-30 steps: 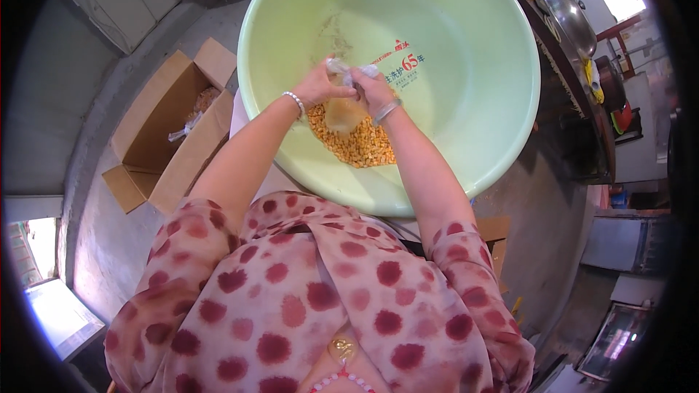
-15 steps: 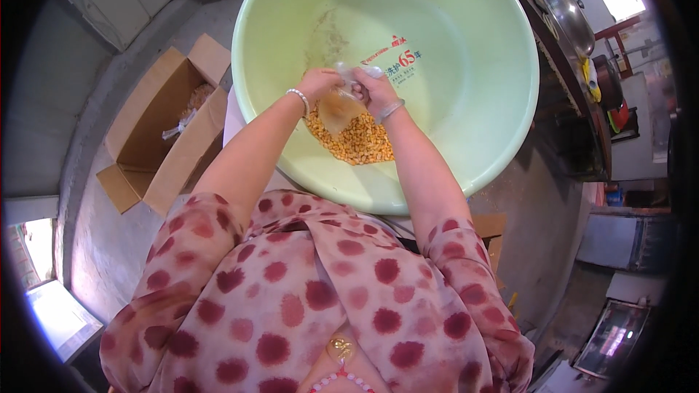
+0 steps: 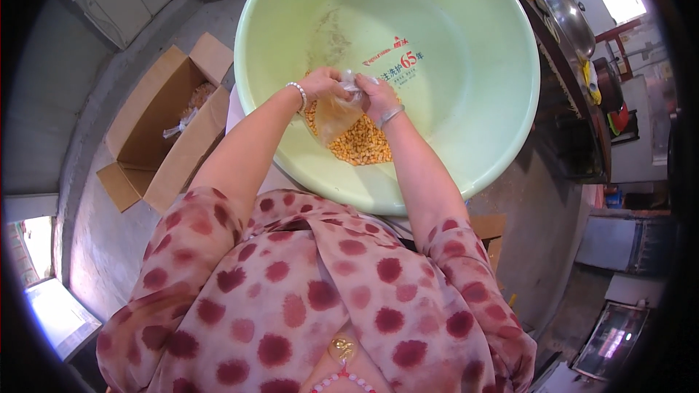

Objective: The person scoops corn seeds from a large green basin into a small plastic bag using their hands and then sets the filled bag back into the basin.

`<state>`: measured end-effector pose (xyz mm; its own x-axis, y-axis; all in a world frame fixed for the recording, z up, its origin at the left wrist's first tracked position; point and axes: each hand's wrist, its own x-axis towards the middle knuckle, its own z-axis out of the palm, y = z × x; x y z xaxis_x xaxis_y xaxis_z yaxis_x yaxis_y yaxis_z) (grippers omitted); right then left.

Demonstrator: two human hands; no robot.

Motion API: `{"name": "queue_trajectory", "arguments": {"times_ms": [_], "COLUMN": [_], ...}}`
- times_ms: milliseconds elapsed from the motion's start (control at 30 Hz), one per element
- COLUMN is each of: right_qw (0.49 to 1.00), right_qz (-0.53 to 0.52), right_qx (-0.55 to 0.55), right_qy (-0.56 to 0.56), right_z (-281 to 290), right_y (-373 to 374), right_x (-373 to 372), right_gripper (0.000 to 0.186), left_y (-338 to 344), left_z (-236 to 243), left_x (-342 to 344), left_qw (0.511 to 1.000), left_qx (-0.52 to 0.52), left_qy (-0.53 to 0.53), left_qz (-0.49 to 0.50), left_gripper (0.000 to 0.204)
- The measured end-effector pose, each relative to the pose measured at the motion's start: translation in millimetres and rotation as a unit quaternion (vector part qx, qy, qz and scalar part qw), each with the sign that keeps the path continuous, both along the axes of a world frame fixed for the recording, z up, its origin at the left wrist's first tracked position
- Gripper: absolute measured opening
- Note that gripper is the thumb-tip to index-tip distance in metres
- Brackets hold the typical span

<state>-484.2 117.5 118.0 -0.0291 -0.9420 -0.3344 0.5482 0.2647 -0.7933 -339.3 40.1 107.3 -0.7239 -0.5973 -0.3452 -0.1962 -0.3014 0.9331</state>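
A clear plastic bag [image 3: 338, 115] hangs over a heap of yellow corn kernels [image 3: 362, 144] in a large pale green basin [image 3: 466, 102]. Something pale brown shows through the bag's lower part. My left hand [image 3: 325, 85], with a beaded bracelet at the wrist, is closed on the left side of the bag's gathered top. Close beside it, my right hand [image 3: 378, 97], wearing a bangle, grips the top from the right. Both hands are inside the basin's rim, above the kernels. The fingertips are partly covered by crumpled plastic.
An opened cardboard box [image 3: 156, 120] with a bagged item inside stands on the floor at the left. Another piece of cardboard [image 3: 489, 227] lies right of my body. At the right, a dark table [image 3: 575, 109] carries a shiny metal lid [image 3: 568, 11] and a pot [image 3: 608, 84].
Both hands have shifted slightly down within the basin. The plastic at the bag's top has changed shape between my fingers, and the bag hangs a little lower over the kernels.
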Motion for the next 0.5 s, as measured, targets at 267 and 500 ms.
{"name": "queue_trajectory", "arguments": {"times_ms": [267, 500], "right_qw": [0.991, 0.974], "right_qz": [0.108, 0.066], "right_qx": [-0.035, -0.026], "right_qy": [0.070, 0.213], "right_z": [-2, 19], "right_y": [-2, -2], "right_x": [-15, -3], "right_gripper": [0.019, 0.011], "left_y": [-2, -3], "left_z": [1, -1], "left_x": [0, -1], "left_qw": [0.987, 0.979], "left_qx": [0.149, 0.190], "left_qy": [-0.019, 0.006], "left_qz": [0.062, 0.078], "left_gripper": [0.015, 0.013]}}
